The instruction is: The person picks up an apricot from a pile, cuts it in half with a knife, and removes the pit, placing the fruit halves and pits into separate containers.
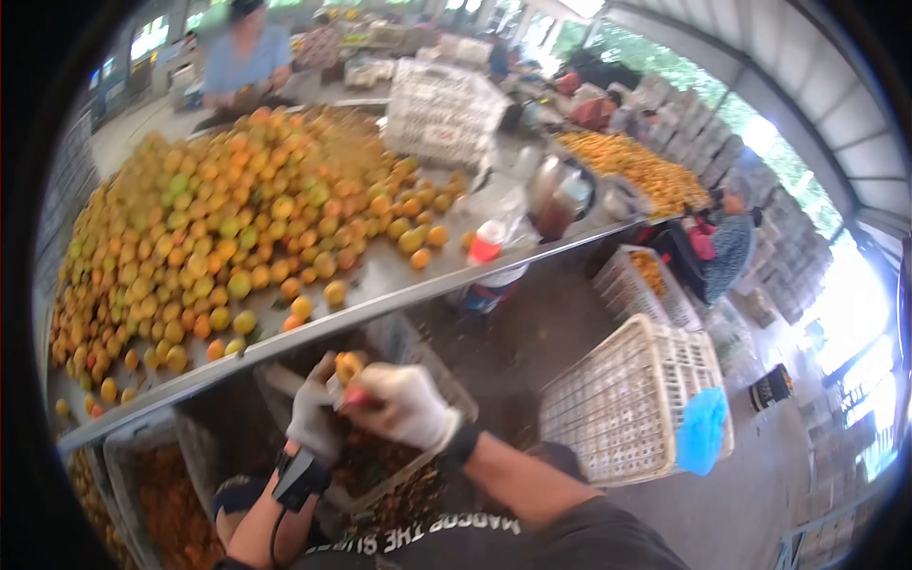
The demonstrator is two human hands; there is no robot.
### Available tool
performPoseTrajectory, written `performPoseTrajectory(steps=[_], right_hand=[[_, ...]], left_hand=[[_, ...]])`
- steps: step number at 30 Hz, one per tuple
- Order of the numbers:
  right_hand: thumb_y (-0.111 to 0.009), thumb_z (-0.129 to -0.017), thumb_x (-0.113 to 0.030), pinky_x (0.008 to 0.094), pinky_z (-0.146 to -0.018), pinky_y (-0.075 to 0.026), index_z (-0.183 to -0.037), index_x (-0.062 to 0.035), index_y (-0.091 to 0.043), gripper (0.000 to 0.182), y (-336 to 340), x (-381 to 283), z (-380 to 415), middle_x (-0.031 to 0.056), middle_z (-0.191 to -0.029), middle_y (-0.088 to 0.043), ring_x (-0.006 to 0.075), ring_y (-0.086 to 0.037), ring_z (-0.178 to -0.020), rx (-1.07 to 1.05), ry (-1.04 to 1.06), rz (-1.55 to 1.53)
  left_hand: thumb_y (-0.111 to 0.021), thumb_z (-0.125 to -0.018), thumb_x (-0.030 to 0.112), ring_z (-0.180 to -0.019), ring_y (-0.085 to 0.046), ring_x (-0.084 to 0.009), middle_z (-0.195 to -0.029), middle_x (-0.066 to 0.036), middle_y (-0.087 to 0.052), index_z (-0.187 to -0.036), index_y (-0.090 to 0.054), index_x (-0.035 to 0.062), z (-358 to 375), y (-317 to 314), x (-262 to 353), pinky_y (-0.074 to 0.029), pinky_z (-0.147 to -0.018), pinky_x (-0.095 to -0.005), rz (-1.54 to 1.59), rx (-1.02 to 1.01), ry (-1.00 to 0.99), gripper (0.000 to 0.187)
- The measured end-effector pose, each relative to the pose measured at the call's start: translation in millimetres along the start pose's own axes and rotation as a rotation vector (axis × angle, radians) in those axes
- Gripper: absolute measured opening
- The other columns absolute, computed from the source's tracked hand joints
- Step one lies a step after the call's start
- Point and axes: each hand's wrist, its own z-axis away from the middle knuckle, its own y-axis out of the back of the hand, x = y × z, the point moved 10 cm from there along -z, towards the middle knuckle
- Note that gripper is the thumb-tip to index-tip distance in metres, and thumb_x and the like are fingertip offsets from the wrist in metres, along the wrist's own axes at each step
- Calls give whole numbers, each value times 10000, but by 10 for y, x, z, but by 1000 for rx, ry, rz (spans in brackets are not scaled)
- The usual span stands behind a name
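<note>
My left hand (314, 415), in a white glove, is closed around an apricot (349, 365) that looks cut or split. Close against it, my right hand (410, 403), also gloved in white, grips a small red tool (357, 395); its working end is hidden between the hands. Both hands are over a pale crate (446, 458) with dark scraps in it, just below the table edge. Beyond them, a big heap of orange and green apricots (228, 214) covers the metal table (375, 282).
A white basket (608, 399) with a blue cloth or glove (701, 430) over its rim stands right. On the table are an upended white crate (442, 109) and a red-and-white cup (486, 242). A bin of orange pulp (176, 503) is lower left. Several people work further back.
</note>
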Motion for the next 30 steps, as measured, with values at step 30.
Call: performPoseTrajectory(steps=[30], right_hand=[[-516,-1010,-360,230,-538,-433,-802,-4,-615,425,325,239,23,125,-820,-682,87,-528,-550,312,-316,-603]], left_hand=[[-533,-983,358,-666,-610,-160,-818,-65,-618,-1087,-556,46,288,-724,247,-478,-571,-257,-462,43,-147,329]])
